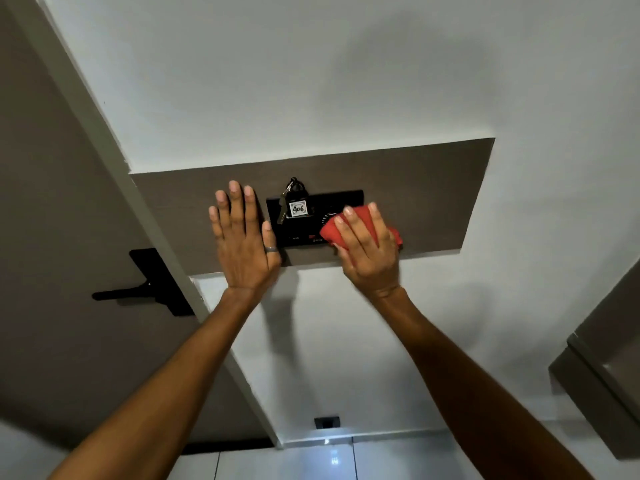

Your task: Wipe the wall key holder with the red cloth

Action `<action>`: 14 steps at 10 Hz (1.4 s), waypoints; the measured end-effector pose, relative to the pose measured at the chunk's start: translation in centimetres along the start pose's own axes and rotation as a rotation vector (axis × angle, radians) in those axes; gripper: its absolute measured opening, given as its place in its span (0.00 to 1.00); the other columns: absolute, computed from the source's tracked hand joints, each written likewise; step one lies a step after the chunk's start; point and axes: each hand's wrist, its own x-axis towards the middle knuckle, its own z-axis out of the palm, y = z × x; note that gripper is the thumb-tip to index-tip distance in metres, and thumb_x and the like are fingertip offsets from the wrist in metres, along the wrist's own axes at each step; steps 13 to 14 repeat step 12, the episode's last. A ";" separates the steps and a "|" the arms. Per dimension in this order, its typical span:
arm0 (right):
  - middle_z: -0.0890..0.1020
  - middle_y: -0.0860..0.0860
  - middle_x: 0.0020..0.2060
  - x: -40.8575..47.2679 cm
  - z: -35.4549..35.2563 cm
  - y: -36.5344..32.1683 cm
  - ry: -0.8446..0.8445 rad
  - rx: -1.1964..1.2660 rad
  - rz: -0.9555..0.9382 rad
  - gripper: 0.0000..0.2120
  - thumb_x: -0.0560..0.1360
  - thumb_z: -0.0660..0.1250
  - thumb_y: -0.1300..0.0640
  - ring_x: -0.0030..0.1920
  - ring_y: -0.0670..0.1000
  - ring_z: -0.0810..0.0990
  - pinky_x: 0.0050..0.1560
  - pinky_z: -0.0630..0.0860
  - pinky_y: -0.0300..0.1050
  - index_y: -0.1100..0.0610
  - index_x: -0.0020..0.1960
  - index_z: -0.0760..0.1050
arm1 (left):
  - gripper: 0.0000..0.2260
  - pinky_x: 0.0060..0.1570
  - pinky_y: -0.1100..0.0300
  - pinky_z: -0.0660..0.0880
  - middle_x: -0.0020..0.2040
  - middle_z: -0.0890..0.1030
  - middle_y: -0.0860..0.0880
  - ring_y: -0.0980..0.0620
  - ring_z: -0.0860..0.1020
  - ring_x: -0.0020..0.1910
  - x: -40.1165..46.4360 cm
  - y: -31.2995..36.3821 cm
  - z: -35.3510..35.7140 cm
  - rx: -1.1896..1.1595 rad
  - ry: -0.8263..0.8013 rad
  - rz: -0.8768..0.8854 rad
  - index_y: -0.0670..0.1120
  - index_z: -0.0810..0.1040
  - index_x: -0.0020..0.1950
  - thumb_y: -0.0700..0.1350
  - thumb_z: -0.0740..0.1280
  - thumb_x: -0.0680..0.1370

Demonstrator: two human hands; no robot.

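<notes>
The key holder (341,199) is a black plate fixed on a brown wooden wall panel (422,188). A key with a black tag reading 406 (298,208) hangs at its upper left. My right hand (369,247) presses the red cloth (332,230) flat against the holder's right part, fingers spread over the cloth. My left hand (242,240) lies flat and open on the panel just left of the holder, a ring on the thumb. The holder's right end is hidden behind the cloth and hand.
A brown door with a black lever handle (138,289) stands to the left, its pale frame (145,202) running beside the panel. A dark cabinet edge (602,368) juts in at the right. A black wall socket (327,421) sits low above the glossy tiled floor.
</notes>
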 end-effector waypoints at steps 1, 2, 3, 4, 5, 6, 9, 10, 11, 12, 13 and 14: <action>0.81 0.57 0.68 -5.0 -3.6 2.4 -0.130 0.056 0.118 0.18 0.81 0.74 0.59 0.70 0.66 0.78 0.63 0.82 0.59 0.61 0.69 0.80 | 0.27 0.82 0.43 0.47 0.83 0.53 0.40 0.41 0.48 0.83 -4.3 4.6 -0.6 -0.148 -0.066 -0.040 0.41 0.55 0.82 0.47 0.55 0.85; 0.80 0.57 0.70 -7.8 -7.0 3.2 -0.199 0.352 0.612 0.17 0.83 0.69 0.62 0.73 0.60 0.76 0.74 0.75 0.60 0.62 0.71 0.78 | 0.29 0.82 0.43 0.47 0.83 0.52 0.42 0.41 0.49 0.83 -8.8 10.1 -0.1 -0.239 -0.192 0.085 0.42 0.54 0.82 0.48 0.57 0.84; 0.85 0.48 0.60 -9.7 -11.6 5.7 -0.130 0.710 1.315 0.12 0.87 0.63 0.56 0.63 0.52 0.83 0.67 0.81 0.53 0.52 0.66 0.81 | 0.30 0.82 0.45 0.47 0.83 0.52 0.43 0.43 0.49 0.83 -12.5 17.9 2.0 -0.342 -0.483 0.213 0.42 0.54 0.83 0.51 0.57 0.83; 0.86 0.50 0.50 -12.1 -15.9 10.0 -0.074 0.935 1.822 0.10 0.87 0.62 0.53 0.54 0.56 0.83 0.52 0.82 0.49 0.50 0.57 0.82 | 0.30 0.83 0.45 0.47 0.84 0.51 0.44 0.46 0.46 0.83 -15.2 23.7 4.4 -0.365 -0.747 0.267 0.43 0.52 0.83 0.54 0.52 0.84; 0.82 0.58 0.47 -16.3 -20.9 16.9 -0.077 0.857 1.982 0.14 0.86 0.62 0.54 0.48 0.57 0.82 0.49 0.80 0.49 0.63 0.61 0.79 | 0.30 0.83 0.47 0.44 0.84 0.49 0.46 0.48 0.42 0.83 -17.9 29.6 7.0 -0.388 -0.961 0.271 0.45 0.49 0.84 0.56 0.49 0.85; 0.80 0.48 0.35 -19.9 -26.5 24.5 -0.189 0.607 1.835 0.12 0.86 0.62 0.52 0.33 0.46 0.80 0.35 0.79 0.39 0.60 0.55 0.79 | 0.31 0.83 0.50 0.42 0.84 0.49 0.46 0.48 0.42 0.83 -20.2 35.2 9.4 -0.405 -1.098 0.307 0.45 0.49 0.84 0.58 0.47 0.84; 0.56 0.56 0.84 -31.1 -33.2 43.2 -1.395 -0.137 0.908 0.27 0.88 0.53 0.45 0.85 0.60 0.50 0.85 0.51 0.65 0.56 0.84 0.57 | 0.32 0.82 0.51 0.40 0.84 0.47 0.47 0.48 0.40 0.83 -24.1 46.6 13.8 -0.340 -1.266 0.337 0.46 0.47 0.84 0.60 0.44 0.83; 0.46 0.53 0.86 -34.4 -33.5 42.9 -1.639 -0.252 0.839 0.30 0.88 0.47 0.42 0.86 0.58 0.42 0.85 0.43 0.67 0.51 0.85 0.44 | 0.31 0.83 0.48 0.43 0.84 0.44 0.48 0.48 0.38 0.82 -25.2 47.1 13.9 -0.268 -1.259 0.326 0.47 0.45 0.84 0.60 0.44 0.84; 0.45 0.55 0.85 -33.5 -33.0 41.9 -1.544 -0.291 0.902 0.33 0.86 0.38 0.35 0.86 0.59 0.42 0.84 0.40 0.69 0.51 0.85 0.42 | 0.32 0.83 0.48 0.43 0.84 0.43 0.49 0.48 0.38 0.82 -24.6 46.8 12.7 -0.240 -1.212 0.316 0.47 0.46 0.84 0.62 0.44 0.84; 0.46 0.56 0.85 -30.7 -31.4 39.2 -1.348 -0.244 0.846 0.39 0.80 0.31 0.33 0.85 0.61 0.44 0.85 0.42 0.67 0.50 0.85 0.44 | 0.31 0.82 0.46 0.45 0.84 0.49 0.46 0.46 0.43 0.83 -22.4 46.4 11.9 -0.243 -1.042 0.303 0.45 0.50 0.84 0.61 0.48 0.85; 0.46 0.56 0.85 -30.7 -31.4 39.2 -1.348 -0.244 0.846 0.39 0.80 0.31 0.33 0.85 0.61 0.44 0.85 0.42 0.67 0.50 0.85 0.44 | 0.31 0.82 0.46 0.45 0.84 0.49 0.46 0.46 0.43 0.83 -22.4 46.4 11.9 -0.243 -1.042 0.303 0.45 0.50 0.84 0.61 0.48 0.85; 0.46 0.56 0.85 -30.7 -31.4 39.2 -1.348 -0.244 0.846 0.39 0.80 0.31 0.33 0.85 0.61 0.44 0.85 0.42 0.67 0.50 0.85 0.44 | 0.31 0.82 0.46 0.45 0.84 0.49 0.46 0.46 0.43 0.83 -22.4 46.4 11.9 -0.243 -1.042 0.303 0.45 0.50 0.84 0.61 0.48 0.85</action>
